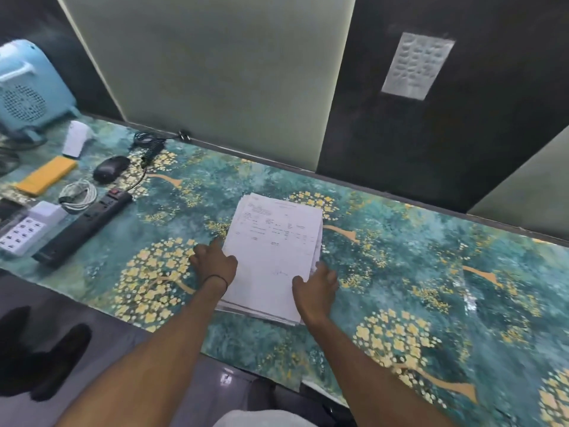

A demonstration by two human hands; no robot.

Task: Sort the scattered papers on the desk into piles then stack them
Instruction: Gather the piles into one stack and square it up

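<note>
A single stack of white printed papers (pixel 272 251) lies in the middle of the desk (pixel 415 272), which has a teal cover with yellow flowers. The sheets' edges are slightly uneven at the far and right sides. My left hand (pixel 214 261) rests against the stack's left edge, fingers spread on the desk. At the near right corner, my right hand (pixel 315 288) lies on the stack with its fingers over the right edge. Neither hand lifts a sheet.
At the left end of the desk stand a light blue fan heater (pixel 27 87), a black mouse (pixel 110 168), a yellow pad (pixel 46 175), a coiled white cable (pixel 77 195), a black power strip (pixel 83 229) and a white keypad device (pixel 24 231). Wall panels rise behind.
</note>
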